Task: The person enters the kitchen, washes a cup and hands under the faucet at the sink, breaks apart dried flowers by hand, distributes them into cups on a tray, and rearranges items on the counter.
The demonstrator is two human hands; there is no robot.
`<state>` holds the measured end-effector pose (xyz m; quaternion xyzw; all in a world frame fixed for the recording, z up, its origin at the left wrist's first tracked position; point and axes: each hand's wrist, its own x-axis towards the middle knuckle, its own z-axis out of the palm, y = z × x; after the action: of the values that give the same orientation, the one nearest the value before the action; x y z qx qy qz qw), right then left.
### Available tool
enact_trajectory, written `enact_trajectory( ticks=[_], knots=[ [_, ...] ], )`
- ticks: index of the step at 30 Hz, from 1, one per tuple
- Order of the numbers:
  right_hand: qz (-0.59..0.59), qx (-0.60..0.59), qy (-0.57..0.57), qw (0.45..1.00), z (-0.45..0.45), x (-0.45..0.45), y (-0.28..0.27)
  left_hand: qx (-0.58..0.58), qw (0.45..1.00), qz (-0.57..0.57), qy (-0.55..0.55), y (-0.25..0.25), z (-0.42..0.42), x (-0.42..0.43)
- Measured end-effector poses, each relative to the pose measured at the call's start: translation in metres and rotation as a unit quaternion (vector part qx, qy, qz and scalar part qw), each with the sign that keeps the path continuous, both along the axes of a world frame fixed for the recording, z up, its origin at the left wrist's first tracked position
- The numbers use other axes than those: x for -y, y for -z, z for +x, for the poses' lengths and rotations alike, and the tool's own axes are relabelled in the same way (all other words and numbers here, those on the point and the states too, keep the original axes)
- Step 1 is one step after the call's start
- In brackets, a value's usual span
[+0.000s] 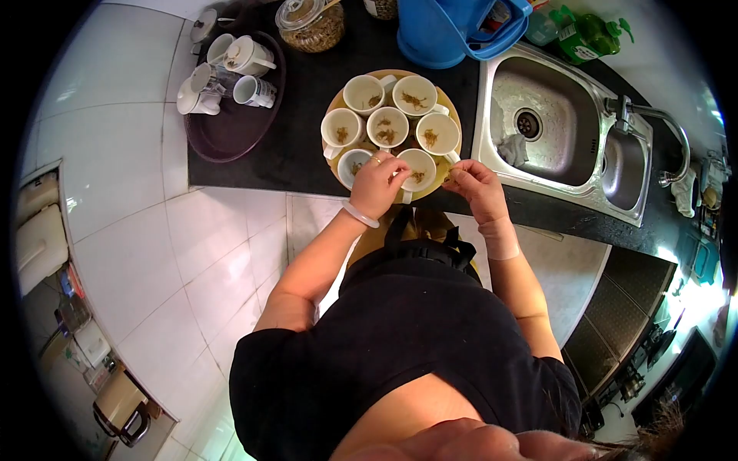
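Observation:
Several white cups stand close together on a round yellowish tray (441, 187), with small clumps of dried brown plant bits in them. My left hand (375, 183), a pale bangle at its wrist, reaches over the front cups. Its fingers are pinched together at the rim of the front middle cup (419, 163); what they hold, if anything, is hidden. Partly behind that hand is the front left cup (350, 164). Just right of the tray, my right hand (478, 189) pinches a small brownish tuft of dried plant bits (450, 178) between thumb and fingers.
A dark oval tray (223, 150) with mugs and glasses lies left on the black counter. Behind stand a glass jar (311, 29) of dried brown pieces and a blue pitcher (427, 34). On the right are a steel double sink (565, 157) with tap (653, 114) and green bottles (592, 40).

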<state>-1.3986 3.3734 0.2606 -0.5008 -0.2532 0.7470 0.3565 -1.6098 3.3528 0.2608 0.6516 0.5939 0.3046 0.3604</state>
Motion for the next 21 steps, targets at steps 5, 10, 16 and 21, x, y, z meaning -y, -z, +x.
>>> enact_trajectory(
  ticks=[5, 10, 16, 21],
  knots=[
    [-0.014, -0.014, 0.026, 0.999, 0.008, 0.003, 0.000, -0.119, 0.986, 0.118, 0.022, 0.018, 0.006, -0.003],
    [-0.007, -0.031, 0.033, 0.999, 0.016, 0.005, -0.002, -0.127, 0.982, 0.137, 0.032, 0.010, 0.011, -0.014],
    [-0.001, -0.059, 0.045, 0.997, 0.028, 0.006, -0.002, -0.141, 0.976, 0.162, 0.032, 0.012, 0.045, -0.072],
    [-0.006, -0.049, 0.070, 0.996, 0.038, 0.012, -0.005, -0.243, 0.951, 0.158, 0.110, 0.031, 0.062, -0.112]
  ],
)
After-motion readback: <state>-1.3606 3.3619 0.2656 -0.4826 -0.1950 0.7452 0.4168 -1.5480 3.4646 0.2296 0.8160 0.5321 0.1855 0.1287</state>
